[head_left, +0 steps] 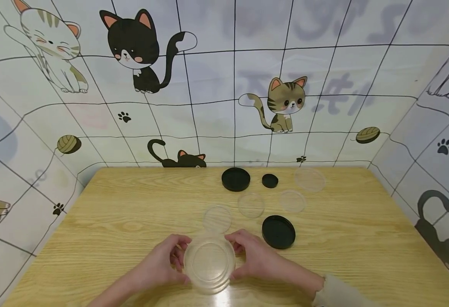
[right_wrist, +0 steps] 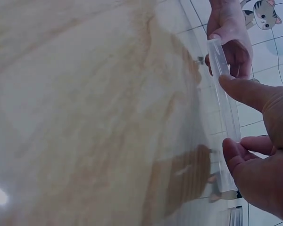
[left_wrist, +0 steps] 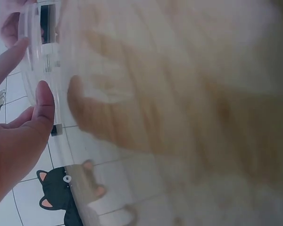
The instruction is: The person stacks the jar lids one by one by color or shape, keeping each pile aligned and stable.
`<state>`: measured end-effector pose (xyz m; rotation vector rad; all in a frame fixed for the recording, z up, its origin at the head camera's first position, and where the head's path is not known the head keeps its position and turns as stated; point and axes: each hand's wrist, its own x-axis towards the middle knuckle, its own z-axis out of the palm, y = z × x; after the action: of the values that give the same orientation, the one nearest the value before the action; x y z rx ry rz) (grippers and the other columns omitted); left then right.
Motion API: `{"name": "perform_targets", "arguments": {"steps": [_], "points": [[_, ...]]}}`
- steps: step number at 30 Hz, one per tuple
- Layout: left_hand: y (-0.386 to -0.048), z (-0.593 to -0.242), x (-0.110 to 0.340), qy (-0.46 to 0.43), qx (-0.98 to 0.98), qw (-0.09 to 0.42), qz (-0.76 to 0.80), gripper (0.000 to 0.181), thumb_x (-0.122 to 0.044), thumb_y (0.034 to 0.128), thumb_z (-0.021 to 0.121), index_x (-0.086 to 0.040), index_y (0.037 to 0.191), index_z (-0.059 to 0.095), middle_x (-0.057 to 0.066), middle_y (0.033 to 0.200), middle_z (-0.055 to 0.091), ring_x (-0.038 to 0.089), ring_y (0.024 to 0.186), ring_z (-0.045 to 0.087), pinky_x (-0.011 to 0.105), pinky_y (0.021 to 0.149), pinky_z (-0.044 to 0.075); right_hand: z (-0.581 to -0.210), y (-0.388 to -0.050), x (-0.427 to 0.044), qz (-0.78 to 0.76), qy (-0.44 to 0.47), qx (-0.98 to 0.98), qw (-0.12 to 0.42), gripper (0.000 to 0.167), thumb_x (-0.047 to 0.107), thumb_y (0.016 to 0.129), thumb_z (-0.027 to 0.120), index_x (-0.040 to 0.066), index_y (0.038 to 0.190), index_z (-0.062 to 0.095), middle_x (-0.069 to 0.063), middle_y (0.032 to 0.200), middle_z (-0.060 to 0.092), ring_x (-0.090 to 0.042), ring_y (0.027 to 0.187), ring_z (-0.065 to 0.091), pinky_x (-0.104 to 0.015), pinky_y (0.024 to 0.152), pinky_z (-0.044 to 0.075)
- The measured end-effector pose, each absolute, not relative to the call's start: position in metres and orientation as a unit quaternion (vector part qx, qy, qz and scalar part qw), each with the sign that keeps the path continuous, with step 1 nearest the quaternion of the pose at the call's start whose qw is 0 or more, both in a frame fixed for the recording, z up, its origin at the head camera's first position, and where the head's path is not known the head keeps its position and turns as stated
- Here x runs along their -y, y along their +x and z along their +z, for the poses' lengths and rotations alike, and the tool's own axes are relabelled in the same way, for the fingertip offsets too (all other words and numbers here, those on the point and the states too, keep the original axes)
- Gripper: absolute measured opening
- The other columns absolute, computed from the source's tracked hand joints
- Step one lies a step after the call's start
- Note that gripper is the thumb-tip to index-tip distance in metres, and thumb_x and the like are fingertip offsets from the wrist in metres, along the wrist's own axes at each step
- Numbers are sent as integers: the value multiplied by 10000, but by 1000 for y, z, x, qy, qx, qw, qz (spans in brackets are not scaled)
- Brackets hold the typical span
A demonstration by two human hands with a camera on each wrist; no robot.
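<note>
Near the table's front edge, a clear round plastic dish [head_left: 210, 262] is held between both hands, its shallow rim seen edge-on in the right wrist view. My left hand [head_left: 166, 263] grips its left side with thumb and fingers. On the opposite side my right hand [head_left: 255, 258] pinches the rim, the thumb on the near part. Several rings show through the clear plastic; whether it is one piece or stacked pieces I cannot tell. Just beyond it lies a clear disc [head_left: 217, 219]. A black round dish [head_left: 279, 231] sits right of my right hand.
Farther back lie a large black dish [head_left: 236, 179], a small black dish [head_left: 270, 181] and more clear discs, one in the middle [head_left: 251, 205], another to its right [head_left: 292, 201] and a faint one [head_left: 310, 179] behind. Cat-printed cloth [head_left: 212, 119] walls the wooden table [head_left: 132, 200].
</note>
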<state>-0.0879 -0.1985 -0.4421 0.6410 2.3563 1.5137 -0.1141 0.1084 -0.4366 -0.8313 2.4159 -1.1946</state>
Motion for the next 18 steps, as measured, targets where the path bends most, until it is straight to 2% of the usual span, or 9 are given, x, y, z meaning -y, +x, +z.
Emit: {"name": "perform_targets", "arguments": {"steps": [10,18], "points": [[-88,-445,194,211,-807,158,528,827,-6,652,949,54,1332,482,127,1043,537,135,775,579,251,661,544,-448,-109,-112,-453,-289,-829,154,751,87,683,948,-5,1333,583,25,1080,553,-83,955,560,-250,879,498],[-88,-446,191,213,-815,157,515,810,38,634,933,66,1309,487,115,1040,519,124,768,565,246,652,542,-450,-109,-111,-457,-281,-829,161,766,88,669,961,13,1328,578,20,1053,527,-82,937,547,-247,865,500]]}}
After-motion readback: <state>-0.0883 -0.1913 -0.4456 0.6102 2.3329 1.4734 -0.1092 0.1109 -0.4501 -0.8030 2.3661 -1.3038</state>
